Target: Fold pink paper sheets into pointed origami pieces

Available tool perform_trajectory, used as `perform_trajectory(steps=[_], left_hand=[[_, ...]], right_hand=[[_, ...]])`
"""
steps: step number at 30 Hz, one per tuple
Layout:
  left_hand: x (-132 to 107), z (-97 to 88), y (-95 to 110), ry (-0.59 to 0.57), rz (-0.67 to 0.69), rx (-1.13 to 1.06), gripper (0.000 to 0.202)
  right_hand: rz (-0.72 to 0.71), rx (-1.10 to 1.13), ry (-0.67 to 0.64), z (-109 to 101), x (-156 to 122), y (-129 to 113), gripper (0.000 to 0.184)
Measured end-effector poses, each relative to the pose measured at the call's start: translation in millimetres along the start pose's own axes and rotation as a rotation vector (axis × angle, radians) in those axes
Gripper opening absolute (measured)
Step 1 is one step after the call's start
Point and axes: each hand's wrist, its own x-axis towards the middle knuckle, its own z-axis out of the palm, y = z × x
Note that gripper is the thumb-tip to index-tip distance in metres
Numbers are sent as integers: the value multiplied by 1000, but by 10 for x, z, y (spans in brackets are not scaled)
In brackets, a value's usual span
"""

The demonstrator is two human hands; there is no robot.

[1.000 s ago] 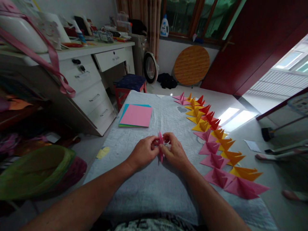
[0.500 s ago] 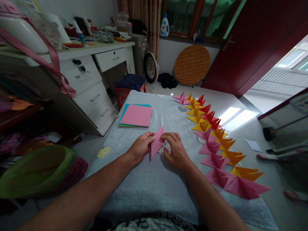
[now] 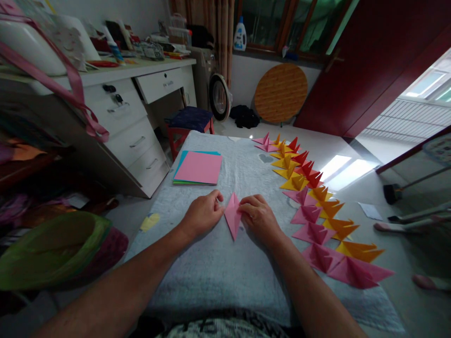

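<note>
Swinging round from its slant of half a second ago, the pink paper diamond [image 3: 233, 213] now points its long tips straight up to 12 and down to 6, and the left hand [image 3: 201, 213] has eased out toward 9 o'clock. We've got the diamond at dead centre, between the two hands, above the pale blue cloth [image 3: 225, 281]. Left hand, then: fingers curled in, thumb side just beside the paper's 9 o'clock corner, and whether it's gripping anything I cannot tell. Right hand [image 3: 260, 217], over at 3: fingers bunched narrow, tips holding the paper's right edge. Look up to 11 o'clock, and there's the stack of paper squares [image 3: 199, 166], pink on top, blue and green peeking out beneath. Sweeping from 1 down to 4 come the folded paper shapes in close rows: yellow ones [image 3: 287, 162] between 1 and 2, red ones [image 3: 310, 169] alongside at 2, orange ones [image 3: 341, 228] around 3, and pink ones [image 3: 315, 233] running down to 4. Out at 9, a yellow patch [image 3: 150, 222] near the cloth's edge; far up near 12, the open round washer door [image 3: 219, 97]; toward 1, a round wooden board [image 3: 281, 93].
</note>
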Motion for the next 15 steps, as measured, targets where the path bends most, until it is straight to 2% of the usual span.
perform_trajectory(steps=[2, 5, 9, 15], left_hand=[[-8, -46, -18, -23, 180, 117, 27], [-17, -90, -32, -168, 382, 168, 35], [-15, -85, -35, -218, 448, 240, 29], [5, -32, -52, -184, 436, 275, 8]], right_hand=[[10, -4, -33, 1, -2, 3, 24], [22, -26, -82, -16, -3, -11, 24], [19, -41, -114, -54, -7, -48, 21], [7, -35, -103, -47, -31, -33, 19]])
